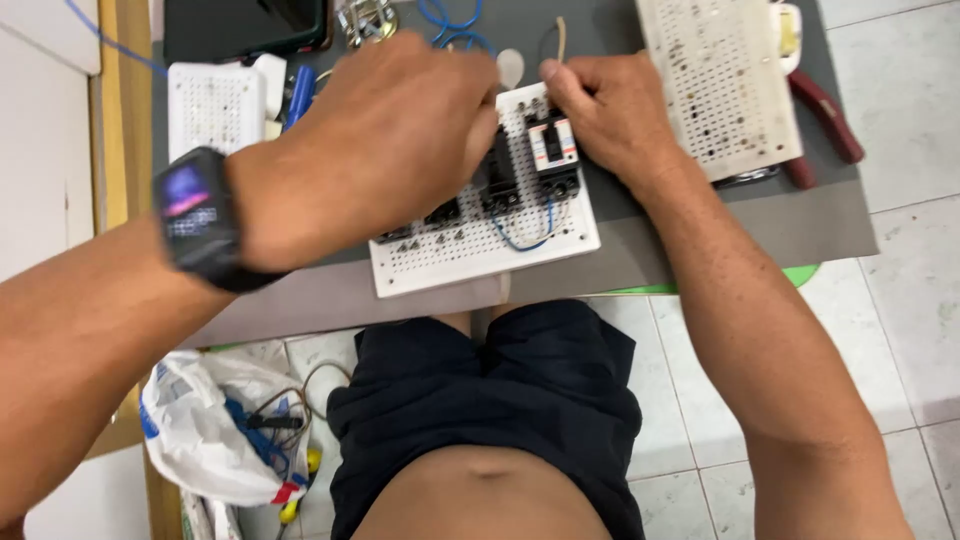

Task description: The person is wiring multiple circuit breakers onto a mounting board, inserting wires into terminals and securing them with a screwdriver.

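Looking down from head height onto a white perforated board [470, 250] lying flat near the front edge of a grey bench [700, 240], directly above the lap. Rows of small holes across the whole board. Black switch-like blocks mounted in a line along its middle [500, 180], one block with a white and red face [553, 145] at the far right end. A thin blue wire [520, 240] looping across the holes below the blocks.

Left hand [390, 140] reaching in from the left, back of the hand up, fingers curled down over the far left part of the board and hiding what lies beneath; impossible to tell whether anything is pinched. A black smartwatch [200, 215] on that wrist. Right hand [610, 115] coming in from the right, knuckles up, fingers bent and pressed against the far right corner of the board beside the white and red block; grip also unclear. Both hands near each other at the far edge of the board, not touching.

A second, larger perforated panel [715, 80] resting at a tilt on the bench to the right, red-handled pliers [825, 115] beside it. A smaller white perforated piece [215, 105] at far left. A white plastic bag [210, 425] with wires on the tiled floor below left.
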